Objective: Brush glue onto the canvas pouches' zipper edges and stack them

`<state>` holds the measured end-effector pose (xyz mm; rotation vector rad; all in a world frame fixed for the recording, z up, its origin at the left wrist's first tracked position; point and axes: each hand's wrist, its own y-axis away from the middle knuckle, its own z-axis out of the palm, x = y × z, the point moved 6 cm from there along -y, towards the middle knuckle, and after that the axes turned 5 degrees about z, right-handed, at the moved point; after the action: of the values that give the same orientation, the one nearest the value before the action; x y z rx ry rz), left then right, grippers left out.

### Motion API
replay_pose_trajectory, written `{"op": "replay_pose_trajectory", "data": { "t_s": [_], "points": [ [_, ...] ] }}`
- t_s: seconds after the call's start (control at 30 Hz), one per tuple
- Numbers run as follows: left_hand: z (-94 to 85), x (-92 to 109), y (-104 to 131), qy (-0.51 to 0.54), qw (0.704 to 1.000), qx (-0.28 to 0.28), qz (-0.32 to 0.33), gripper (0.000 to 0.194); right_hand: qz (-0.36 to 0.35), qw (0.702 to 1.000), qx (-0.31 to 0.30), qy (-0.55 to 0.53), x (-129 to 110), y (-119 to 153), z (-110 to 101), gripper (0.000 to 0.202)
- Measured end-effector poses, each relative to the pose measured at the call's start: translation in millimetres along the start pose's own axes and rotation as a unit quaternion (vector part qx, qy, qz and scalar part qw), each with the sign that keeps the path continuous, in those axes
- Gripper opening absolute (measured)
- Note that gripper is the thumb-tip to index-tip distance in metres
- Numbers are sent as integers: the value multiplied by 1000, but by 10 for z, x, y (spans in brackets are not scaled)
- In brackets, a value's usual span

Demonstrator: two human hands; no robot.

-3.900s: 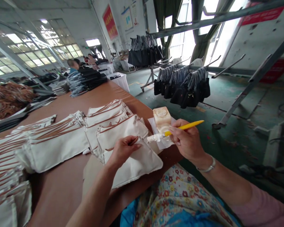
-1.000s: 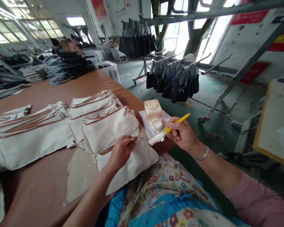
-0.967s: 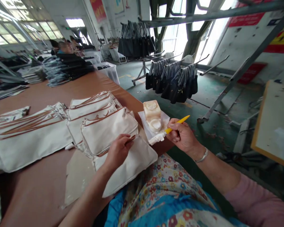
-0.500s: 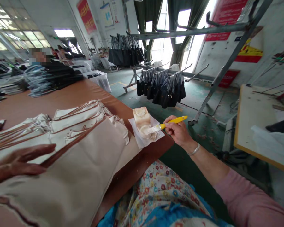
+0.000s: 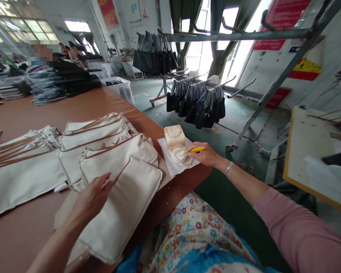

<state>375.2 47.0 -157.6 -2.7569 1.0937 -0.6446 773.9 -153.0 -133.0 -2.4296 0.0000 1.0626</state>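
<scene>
One floral cloth apron with blue parts is covering the person's lap, right by a bench with a smooth brown top. A cream fabric panel with rounded corners and a brown edge is lying slantwise on the bench, its long side facing the lap. The bare left hand is touching the panel along that brown edge; whether its grip is pinching the fabric or only resting there, I cannot tell. The bare right hand, below a silver-coloured bracelet, is keeping its grip closed around a yellow-handled brush. The brush's end is dipping into the white-smeared near part of a squarish cream plastic container, which is sitting on a white paper sheet at the bench's edge. Left of it, similar cream panels with brown edges are lying in overlapping piles. Farther off, black bags with grey wrapped handles are hanging from a grey metal rack.
</scene>
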Motion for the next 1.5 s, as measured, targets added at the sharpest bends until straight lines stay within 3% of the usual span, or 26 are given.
{"op": "replay_pose_trajectory", "data": {
  "t_s": [0.1,0.17,0.27,0.37,0.5,0.57,0.67,0.73,0.83,0.93,1.03,1.17,1.33,1.5],
  "points": [
    [324,178,-198,-46,996,-71,-34,47,-22,999,-26,10,-5,-16,153,13],
    [419,281,-296,-92,989,-99,-65,50,-37,998,-43,14,-41,-19,209,12],
    [451,383,-394,-112,983,-104,-101,52,-67,996,-51,27,-111,-4,207,14],
    [474,389,-449,-59,985,-91,-131,50,-116,989,-67,69,-185,76,197,18],
    [543,342,-476,7,987,-89,-133,41,-150,972,-130,126,-268,284,218,19],
    [558,344,-466,27,987,-89,-128,40,-143,973,-134,124,-307,360,183,18],
    [554,379,-407,146,972,-78,-168,44,-98,990,-75,66,-298,378,94,18],
    [559,436,-344,280,933,-73,-213,50,-17,1000,3,10,-167,358,36,15],
    [536,570,-255,430,867,-71,-242,56,156,983,90,-44,162,408,27,19],
    [463,678,-165,492,834,-68,-241,58,218,966,136,-12,267,489,-12,23],
    [396,792,-79,515,825,-76,-221,60,193,961,199,-19,45,490,-145,23],
    [332,968,9,511,834,-63,-199,55,162,945,230,-166,-499,334,-170,22],
    [252,1217,107,480,858,-36,-180,46,89,955,152,-237,-1155,49,108,15],
    [152,1420,186,429,896,-24,-116,33,19,979,126,-160,-1390,-85,265,9]
  ]
}}
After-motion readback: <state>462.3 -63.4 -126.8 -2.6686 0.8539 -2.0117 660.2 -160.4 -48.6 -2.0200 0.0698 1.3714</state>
